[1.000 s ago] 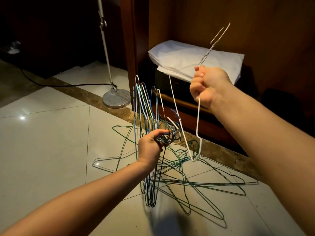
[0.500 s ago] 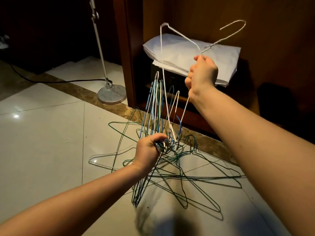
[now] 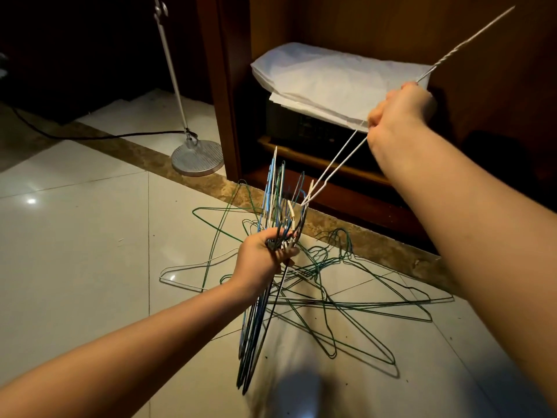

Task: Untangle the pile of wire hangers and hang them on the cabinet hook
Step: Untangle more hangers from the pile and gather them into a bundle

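Observation:
My left hand [image 3: 265, 253] grips a bunch of several blue, green and white wire hangers [image 3: 256, 321] by their necks, held upright above the floor. My right hand [image 3: 398, 111] is raised to the right and closed on a single white wire hanger [image 3: 334, 167]. Its lower corner still touches the top of the bunch, and its twisted neck points up to the right. More green hangers [image 3: 346, 303] lie tangled on the floor tiles below, with one white hanger [image 3: 193, 267] at the left. No cabinet hook is in view.
A wooden cabinet [image 3: 223, 86] stands open ahead, with folded white paper [image 3: 325, 79] on a dark box inside. A floor lamp's round metal base [image 3: 197, 158] and its black cable [image 3: 90, 135] sit at the left. Pale floor tiles spread to the left.
My right hand has swung the white hanger to the right and turned it edge-on, pulling it away from the bunch. My left hand holds the bunch in about the same place.

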Demonstrator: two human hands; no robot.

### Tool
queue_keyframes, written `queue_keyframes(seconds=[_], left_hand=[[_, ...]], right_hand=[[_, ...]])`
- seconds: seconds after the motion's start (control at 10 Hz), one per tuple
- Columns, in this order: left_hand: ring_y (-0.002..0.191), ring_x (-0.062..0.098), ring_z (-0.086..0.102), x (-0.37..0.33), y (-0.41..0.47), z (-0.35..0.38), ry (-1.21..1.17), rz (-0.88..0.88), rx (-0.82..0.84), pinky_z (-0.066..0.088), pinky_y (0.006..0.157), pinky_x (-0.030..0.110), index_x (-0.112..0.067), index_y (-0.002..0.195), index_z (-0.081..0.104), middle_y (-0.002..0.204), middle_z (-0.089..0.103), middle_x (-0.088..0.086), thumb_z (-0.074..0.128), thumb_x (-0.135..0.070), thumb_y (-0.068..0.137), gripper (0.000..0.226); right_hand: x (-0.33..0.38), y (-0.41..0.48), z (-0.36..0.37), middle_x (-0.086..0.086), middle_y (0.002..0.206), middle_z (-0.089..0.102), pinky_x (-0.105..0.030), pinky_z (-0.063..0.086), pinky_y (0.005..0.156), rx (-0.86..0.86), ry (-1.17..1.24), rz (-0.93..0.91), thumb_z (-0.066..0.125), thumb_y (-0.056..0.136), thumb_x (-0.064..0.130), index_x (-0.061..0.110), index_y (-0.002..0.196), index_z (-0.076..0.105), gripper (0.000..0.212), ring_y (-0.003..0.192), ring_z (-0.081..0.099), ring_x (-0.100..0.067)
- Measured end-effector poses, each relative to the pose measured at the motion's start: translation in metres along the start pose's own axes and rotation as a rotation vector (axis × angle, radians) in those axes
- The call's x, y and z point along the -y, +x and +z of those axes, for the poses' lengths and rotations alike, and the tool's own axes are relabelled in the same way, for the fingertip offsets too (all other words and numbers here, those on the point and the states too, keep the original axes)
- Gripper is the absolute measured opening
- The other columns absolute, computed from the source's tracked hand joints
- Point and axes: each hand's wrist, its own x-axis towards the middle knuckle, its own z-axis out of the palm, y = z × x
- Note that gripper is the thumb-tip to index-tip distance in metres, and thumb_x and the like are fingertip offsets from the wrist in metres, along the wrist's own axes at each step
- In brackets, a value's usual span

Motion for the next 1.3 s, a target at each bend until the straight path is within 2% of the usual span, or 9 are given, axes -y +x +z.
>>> queue_keyframes(seconds=[0.3, 0.4, 0.5, 0.6, 0.7, 0.9, 1.0, 1.1, 1.3], left_hand=[[0.048, 0.003, 0.06, 0.002, -0.005, -0.002, 0.024, -0.029, 0.087, 0.039, 0.046, 0.015, -0.005, 0.087, 0.062, 0.095, 0.065, 0.011, 0.063, 0.007, 0.079, 0.015], [0.049, 0.004, 0.06, 0.002, -0.006, -0.007, 0.04, -0.051, 0.095, 0.04, 0.05, 0.02, 0.003, 0.099, 0.062, 0.089, 0.067, 0.005, 0.065, 0.006, 0.078, 0.021], [0.053, 0.009, 0.059, 0.002, -0.004, -0.01, -0.046, -0.071, 0.03, 0.048, 0.05, 0.019, 0.006, 0.105, 0.06, 0.076, 0.065, -0.002, 0.059, 0.012, 0.08, 0.026], [0.062, 0.017, 0.057, -0.002, 0.002, -0.011, -0.136, -0.106, -0.003, 0.053, 0.055, 0.02, -0.005, 0.105, 0.062, 0.077, 0.06, 0.005, 0.053, 0.011, 0.085, 0.027], [0.07, 0.018, 0.061, -0.011, 0.011, -0.011, -0.189, -0.114, -0.011, 0.056, 0.062, 0.026, -0.014, 0.101, 0.062, 0.083, 0.059, 0.008, 0.052, 0.006, 0.088, 0.026], [0.069, 0.014, 0.058, -0.038, 0.03, -0.009, -0.303, -0.118, 0.09, 0.049, 0.066, 0.026, -0.012, 0.115, 0.053, 0.081, 0.058, 0.006, 0.055, 0.013, 0.081, 0.041], [0.076, 0.014, 0.059, -0.037, 0.032, -0.002, -0.354, -0.136, 0.117, 0.048, 0.066, 0.025, -0.018, 0.107, 0.054, 0.084, 0.06, 0.007, 0.051, 0.02, 0.078, 0.048], [0.086, 0.016, 0.06, -0.029, 0.029, 0.009, -0.288, -0.114, 0.125, 0.047, 0.069, 0.026, -0.016, 0.11, 0.054, 0.092, 0.06, 0.01, 0.052, 0.021, 0.077, 0.049], [0.075, 0.018, 0.069, -0.022, 0.026, 0.031, -0.329, -0.14, 0.151, 0.055, 0.065, 0.028, -0.013, 0.096, 0.061, 0.086, 0.068, 0.008, 0.05, 0.013, 0.084, 0.031]], right_hand=[[0.016, 0.004, 0.006, 0.001, 0.055, 0.036, -0.016, 0.022, 0.041, -0.057, 0.043, -0.132, 0.035, 0.098, 0.015, 0.015, 0.075, 0.044, 0.025, 0.046, 0.029, -0.011], [0.031, 0.014, 0.0, 0.002, 0.058, 0.038, -0.022, 0.025, 0.048, -0.114, -0.053, -0.24, 0.038, 0.096, 0.012, 0.017, 0.076, 0.046, 0.022, 0.05, 0.031, -0.011], [0.029, 0.008, -0.018, 0.002, 0.058, 0.037, -0.022, 0.025, 0.045, -0.041, -0.246, -0.274, 0.039, 0.096, 0.012, 0.02, 0.073, 0.042, 0.025, 0.049, 0.031, -0.009], [0.007, -0.012, -0.053, 0.005, 0.059, 0.04, -0.022, 0.025, 0.042, 0.067, -0.473, -0.265, 0.041, 0.095, 0.016, 0.023, 0.072, 0.045, 0.024, 0.048, 0.033, -0.007], [-0.014, -0.033, -0.083, 0.004, 0.055, 0.037, -0.018, 0.021, 0.036, 0.124, -0.514, -0.224, 0.039, 0.097, 0.017, 0.024, 0.074, 0.047, 0.025, 0.039, 0.029, -0.003], [-0.028, -0.076, -0.113, 0.001, 0.056, 0.034, -0.015, 0.02, 0.034, 0.284, -0.52, -0.081, 0.037, 0.1, 0.018, 0.02, 0.081, 0.049, 0.023, 0.034, 0.026, 0.0], [-0.033, -0.09, -0.122, 0.002, 0.06, 0.037, -0.015, 0.024, 0.037, 0.317, -0.509, -0.015, 0.039, 0.099, 0.018, 0.018, 0.082, 0.051, 0.021, 0.039, 0.031, -0.001], [-0.047, -0.102, -0.134, 0.005, 0.065, 0.042, -0.02, 0.035, 0.05, 0.368, -0.644, -0.021, 0.042, 0.098, 0.02, 0.022, 0.085, 0.055, 0.019, 0.054, 0.038, -0.006], [-0.068, -0.118, -0.148, 0.009, 0.074, 0.054, -0.019, 0.036, 0.062, 0.415, -0.721, 0.047, 0.047, 0.096, 0.022, 0.017, 0.099, 0.062, 0.016, 0.067, 0.046, -0.004]])
